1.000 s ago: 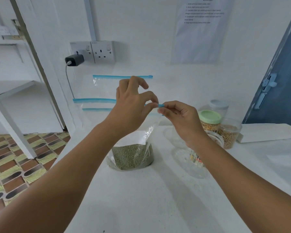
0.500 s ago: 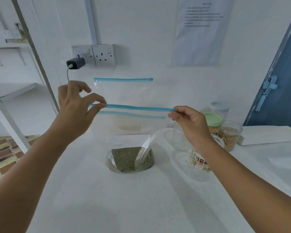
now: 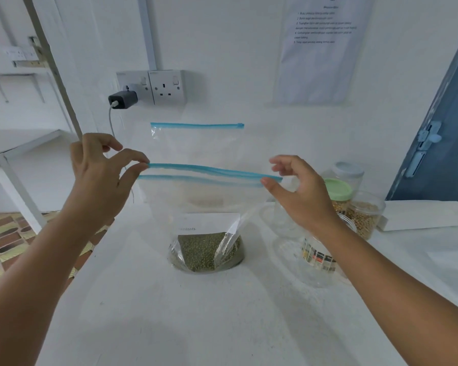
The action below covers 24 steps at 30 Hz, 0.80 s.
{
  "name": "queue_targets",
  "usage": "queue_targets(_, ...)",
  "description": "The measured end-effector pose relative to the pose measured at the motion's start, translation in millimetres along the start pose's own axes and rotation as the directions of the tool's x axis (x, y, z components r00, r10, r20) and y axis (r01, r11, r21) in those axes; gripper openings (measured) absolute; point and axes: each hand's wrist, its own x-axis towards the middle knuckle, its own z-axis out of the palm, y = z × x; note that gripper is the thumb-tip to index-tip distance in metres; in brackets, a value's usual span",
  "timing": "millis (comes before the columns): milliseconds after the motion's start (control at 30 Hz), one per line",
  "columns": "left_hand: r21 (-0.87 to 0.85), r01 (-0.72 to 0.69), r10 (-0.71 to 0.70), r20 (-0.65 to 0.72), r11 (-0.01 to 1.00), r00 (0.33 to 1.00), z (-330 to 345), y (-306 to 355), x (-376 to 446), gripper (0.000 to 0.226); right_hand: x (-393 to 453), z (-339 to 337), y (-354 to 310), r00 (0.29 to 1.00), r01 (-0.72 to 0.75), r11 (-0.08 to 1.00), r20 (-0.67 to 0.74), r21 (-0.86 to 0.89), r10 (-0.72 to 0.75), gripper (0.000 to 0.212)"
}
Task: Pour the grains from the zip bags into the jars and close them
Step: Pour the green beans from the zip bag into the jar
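Blue zip strips of the zip bag (image 3: 206, 233) now stand parted along most of their length; half a second ago the two strips ran closer together. The left hand (image 3: 101, 178) pinches the left end of the upper strip between thumb and forefinger, as it did before. The right hand (image 3: 299, 191) has let go of the right end: its fingers are spread and relaxed, with the thumb tip just beside the strip end, where earlier it pinched that end.

The zip bag stands upright on the white table (image 3: 196, 313), centre view, with green grains (image 3: 204, 252) filling only its bottom part under a white label.

Behind it a second zip bag (image 3: 196, 138) leans at the wall, its blue strip closed; its contents cannot be told.

Right of the bag, partly hidden by the right wrist, stands a clear jar (image 3: 317, 257) with a printed label. Further back are a green-lidded jar (image 3: 337, 192) and an open jar (image 3: 365, 215), both holding tan grains, and a white-lidded jar (image 3: 348, 171).
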Motion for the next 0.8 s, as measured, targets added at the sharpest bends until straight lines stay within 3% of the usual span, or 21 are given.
queue_targets(100, -0.026, -0.007, 0.007, -0.015, 1.0, 1.0, 1, 4, -3, 0.018, 13, 5, -29, 0.969, 0.232, 0.946, 0.142, -0.226, -0.204, 0.045)
queue_targets(200, -0.059, 0.012, -0.012, -0.012, 0.998, 1.0, 2, 9, -4, 0.017, 26, 17, -57, 0.915, 0.279, 0.885, 0.383, -0.373, -0.127, 0.049)
queue_targets(333, -0.114, 0.091, -0.092, -0.009, 0.989, 0.996, -1, 22, -8, 0.021, 28, 36, -65, 0.881, 0.343, 0.822, 0.459, -0.454, -0.115, 0.016)
queue_targets(400, -0.222, 0.254, -0.25, 0.047, 0.941, 0.967, -5, 40, -15, 0.045, 28, 39, -61, 0.899, 0.271, 0.875, 0.43, -0.401, -0.081, 0.012)
queue_targets(467, -0.366, 0.427, -0.44, 0.053, 0.827, 0.896, -7, 62, -31, 0.055, 29, 39, -59, 0.913, 0.181, 0.924, 0.408, -0.338, -0.03, 0.009)
queue_targets(533, -0.468, 0.548, -0.583, 0.083, 0.694, 0.808, -6, 85, -47, 0.04, 31, 40, -59, 0.911, 0.129, 0.947, 0.412, -0.294, 0.003, 0.012)
queue_targets(567, -0.516, 0.608, -0.626, 0.166, 0.604, 0.762, -5, 96, -51, 0.036, 32, 41, -60, 0.908, 0.116, 0.955, 0.419, -0.274, 0.01, 0.015)
queue_targets(700, -0.615, 0.774, -0.647, 0.531, 0.15, 0.547, -1, 132, -47, 0.037, 31, 43, -61, 0.891, 0.075, 0.967, 0.452, -0.245, 0.045, 0.037)
queue_targets(800, -0.608, 0.794, -0.682, 0.575, 0.015, 0.452, 5, 131, -40, 0.032, 28, 44, -63, 0.869, 0.053, 0.972, 0.49, -0.228, 0.068, 0.042)
